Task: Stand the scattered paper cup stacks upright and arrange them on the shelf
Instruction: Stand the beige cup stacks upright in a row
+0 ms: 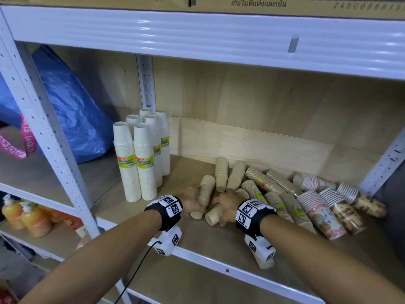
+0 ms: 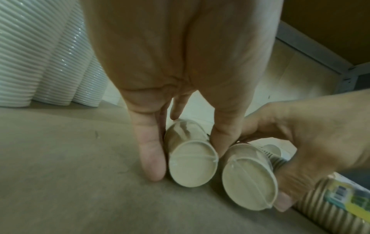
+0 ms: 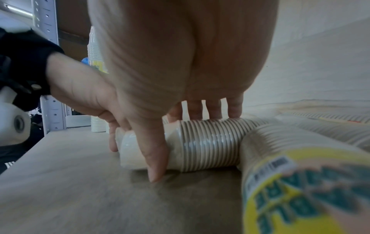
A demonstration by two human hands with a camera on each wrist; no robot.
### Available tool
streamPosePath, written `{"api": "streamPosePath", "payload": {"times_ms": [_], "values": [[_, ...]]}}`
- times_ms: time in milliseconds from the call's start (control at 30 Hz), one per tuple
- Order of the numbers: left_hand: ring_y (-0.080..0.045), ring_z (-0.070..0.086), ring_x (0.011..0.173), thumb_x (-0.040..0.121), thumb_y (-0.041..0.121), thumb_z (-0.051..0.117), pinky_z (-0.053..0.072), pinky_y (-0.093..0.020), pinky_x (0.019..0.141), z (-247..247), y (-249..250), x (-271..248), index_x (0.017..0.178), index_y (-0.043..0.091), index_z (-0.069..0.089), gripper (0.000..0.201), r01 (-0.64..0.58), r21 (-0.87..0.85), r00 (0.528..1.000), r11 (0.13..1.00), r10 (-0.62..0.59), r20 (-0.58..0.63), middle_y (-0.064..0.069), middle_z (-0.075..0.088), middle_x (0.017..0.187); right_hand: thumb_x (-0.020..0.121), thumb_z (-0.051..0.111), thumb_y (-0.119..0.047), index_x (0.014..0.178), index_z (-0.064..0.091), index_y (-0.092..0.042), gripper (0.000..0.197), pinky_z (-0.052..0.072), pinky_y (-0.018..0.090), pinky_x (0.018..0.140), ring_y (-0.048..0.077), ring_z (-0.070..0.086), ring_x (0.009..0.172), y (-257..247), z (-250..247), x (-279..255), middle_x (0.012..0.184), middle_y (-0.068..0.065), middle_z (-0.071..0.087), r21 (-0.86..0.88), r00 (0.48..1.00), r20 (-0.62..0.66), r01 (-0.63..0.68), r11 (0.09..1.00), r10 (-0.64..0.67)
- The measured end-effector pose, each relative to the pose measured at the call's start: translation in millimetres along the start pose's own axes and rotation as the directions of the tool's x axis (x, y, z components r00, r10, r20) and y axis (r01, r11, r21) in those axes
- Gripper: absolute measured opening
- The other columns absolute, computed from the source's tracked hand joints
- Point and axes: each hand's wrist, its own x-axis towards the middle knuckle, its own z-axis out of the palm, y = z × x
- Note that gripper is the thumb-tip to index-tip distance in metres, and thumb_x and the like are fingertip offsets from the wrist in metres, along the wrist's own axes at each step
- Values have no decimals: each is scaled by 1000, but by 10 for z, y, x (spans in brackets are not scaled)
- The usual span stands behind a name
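Note:
Several white cup stacks [image 1: 140,161] stand upright at the left of the wooden shelf [image 1: 197,244]. Tan cup stacks [image 1: 252,183] lie scattered in the middle. My left hand [image 1: 194,202] grips one lying tan stack [image 1: 206,189] near its closed end, thumb on one side and fingers on the other, as the left wrist view shows: hand [image 2: 186,139], stack [image 2: 193,167]. My right hand [image 1: 225,204] grips the neighbouring lying tan stack [image 1: 213,215], thumb in front and fingers over the top: hand [image 3: 176,139], stack [image 3: 212,147]. Both stacks rest on the shelf.
Patterned pink and brown cup stacks [image 1: 322,213] lie at the right. A labelled tan stack [image 3: 300,182] lies close beside my right hand. A blue bag [image 1: 72,110] fills the left bay behind the post [image 1: 43,132]. The upper shelf beam [image 1: 197,34] hangs overhead.

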Motion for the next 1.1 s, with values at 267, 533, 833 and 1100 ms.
{"api": "streamPosePath", "payload": {"times_ms": [267, 533, 833, 1100], "values": [[-24, 67, 96, 74, 30, 75, 61, -45, 77, -177, 60, 44, 135, 18, 50, 67, 34, 154, 999, 988, -32, -16, -5, 63, 114, 66, 78, -30, 114, 57, -25, 52, 51, 34, 77, 22, 62, 95, -2, -169, -62, 106, 0, 61, 148, 1000, -30, -6, 989, 11], [-19, 57, 85, 87, 20, 69, 45, -27, 73, -597, 279, 71, 119, 2, 65, 36, 22, 210, 990, 978, 8, -142, -11, 66, 101, 70, 74, -29, 97, 51, -26, 36, 38, 26, 67, 19, 56, 83, 68, -561, -38, 91, -2, 57, 270, 982, -190, 42, 962, 11], [-18, 58, 97, 82, 15, 74, 49, -25, 72, -988, 584, -13, 111, 12, 70, 30, -114, 285, 942, 952, 194, -273, 1, 56, 104, 81, 71, -16, 118, 44, -17, 46, 32, 19, 53, 15, 49, 92, 43, -828, -39, 86, -16, 43, 441, 958, -279, 64, 895, 69], [-17, 57, 93, 78, 16, 76, 45, -25, 67, -961, 657, 27, 103, 18, 68, 27, -199, 317, 942, 927, 270, -200, 0, 55, 106, 78, 70, -19, 115, 45, -19, 45, 33, 22, 53, 17, 51, 91, 5, -783, 34, 88, -13, 46, 499, 949, -289, 38, 866, 125]]}}
